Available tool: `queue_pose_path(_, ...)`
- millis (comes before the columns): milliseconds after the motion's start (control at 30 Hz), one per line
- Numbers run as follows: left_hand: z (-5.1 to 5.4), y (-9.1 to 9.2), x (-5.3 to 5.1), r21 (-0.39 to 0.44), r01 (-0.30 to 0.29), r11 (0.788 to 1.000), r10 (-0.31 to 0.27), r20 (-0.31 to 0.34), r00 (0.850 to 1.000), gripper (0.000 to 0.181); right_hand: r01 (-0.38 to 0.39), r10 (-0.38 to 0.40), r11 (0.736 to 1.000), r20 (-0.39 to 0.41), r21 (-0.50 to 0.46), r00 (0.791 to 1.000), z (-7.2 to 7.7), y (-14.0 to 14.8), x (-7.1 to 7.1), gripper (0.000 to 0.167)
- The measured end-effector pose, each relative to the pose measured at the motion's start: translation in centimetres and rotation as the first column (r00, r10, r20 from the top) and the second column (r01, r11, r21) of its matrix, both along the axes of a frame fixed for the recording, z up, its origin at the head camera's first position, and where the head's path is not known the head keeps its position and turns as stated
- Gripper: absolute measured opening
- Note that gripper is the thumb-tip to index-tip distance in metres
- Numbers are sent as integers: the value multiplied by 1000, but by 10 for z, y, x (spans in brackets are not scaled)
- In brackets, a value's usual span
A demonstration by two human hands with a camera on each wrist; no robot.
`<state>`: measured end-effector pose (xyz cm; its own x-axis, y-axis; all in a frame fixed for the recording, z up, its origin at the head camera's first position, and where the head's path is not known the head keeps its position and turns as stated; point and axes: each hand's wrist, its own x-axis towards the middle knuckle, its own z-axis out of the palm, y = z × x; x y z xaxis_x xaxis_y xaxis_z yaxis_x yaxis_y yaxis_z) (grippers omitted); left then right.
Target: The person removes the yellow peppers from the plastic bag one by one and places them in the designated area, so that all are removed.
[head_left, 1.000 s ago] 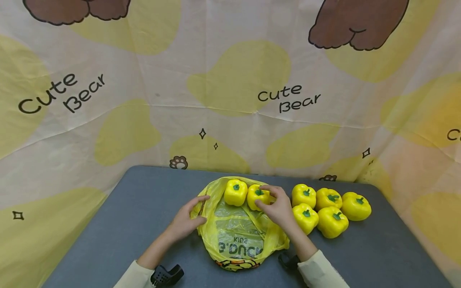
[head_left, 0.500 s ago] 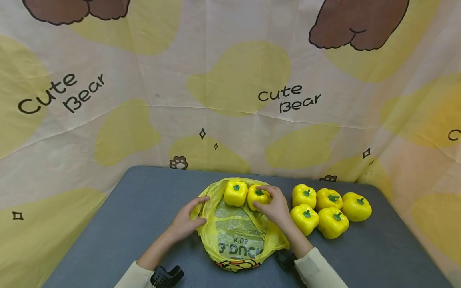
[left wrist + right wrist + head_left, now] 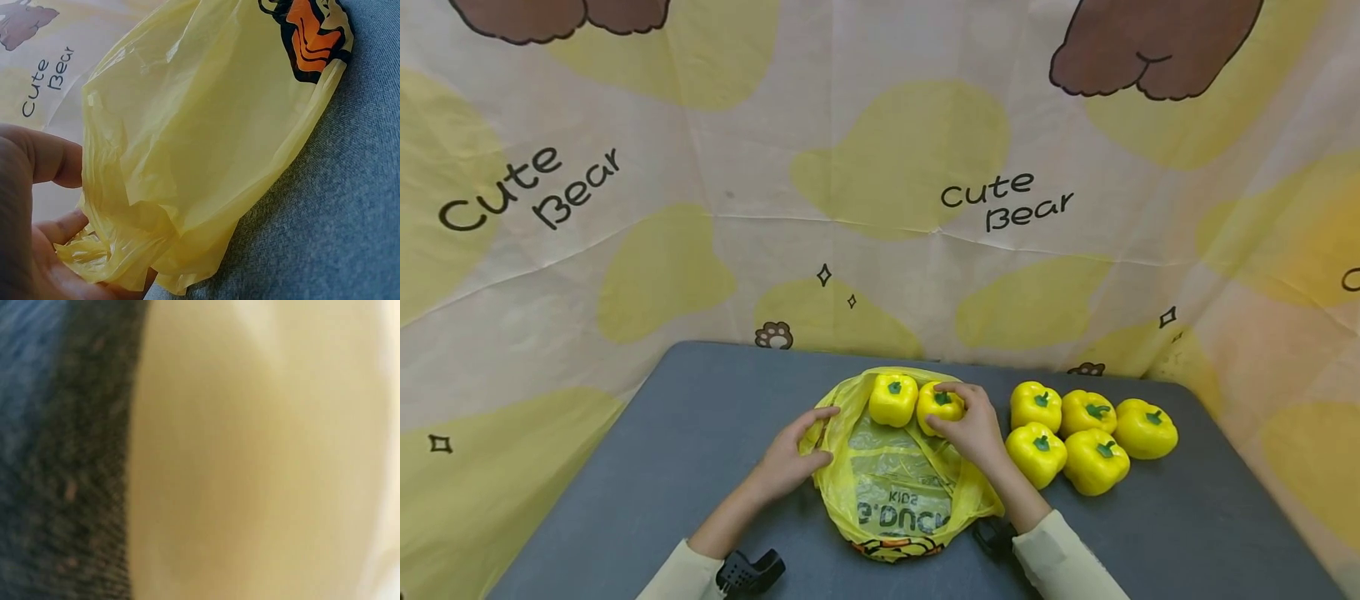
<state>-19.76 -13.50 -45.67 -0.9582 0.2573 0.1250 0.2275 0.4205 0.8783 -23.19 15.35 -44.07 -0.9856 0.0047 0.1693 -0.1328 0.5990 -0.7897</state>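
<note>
A yellow plastic bag lies spread with its mouth facing up, showing a printed inside. My left hand holds the bag's left rim, thumb and index finger apart; in the left wrist view, bunched film of the bag lies against the hand. Inside the bag, at its far side, sits a yellow bell pepper. Just right of it my right hand grips a second yellow bell pepper between thumb and fingers. The right wrist view is filled by blurred yellow film, hiding that hand.
Several more yellow bell peppers stand grouped right of the bag on the grey table. A printed cloth hangs behind the table's far edge. Black devices are worn at the wrists.
Almost nothing moves. The head view shifts slightly, and the right forearm draws in a little to the left. Both hands keep their places at the bag and the pepper.
</note>
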Motion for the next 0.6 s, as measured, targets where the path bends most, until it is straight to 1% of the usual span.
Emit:
queue_pose_path(267, -1, -1, -1, -3, 17, 1000, -17, -24, 1000, 59, 5, -5, 1000, -4, -3, 1000, 1, 2, 0, 45)
queue_pose_path(400, 1, -1, -1, 3, 5, 1000, -5, -8, 1000, 59, -2, 2, 1000, -2, 9, 1000, 2, 3, 2, 48)
queue_pose_path(600, 1, -2, 0, 0, -16, 1000, 16, 20, 1000, 60, -15, 15, 1000, -4, 2, 1000, 6, 4, 9, 51)
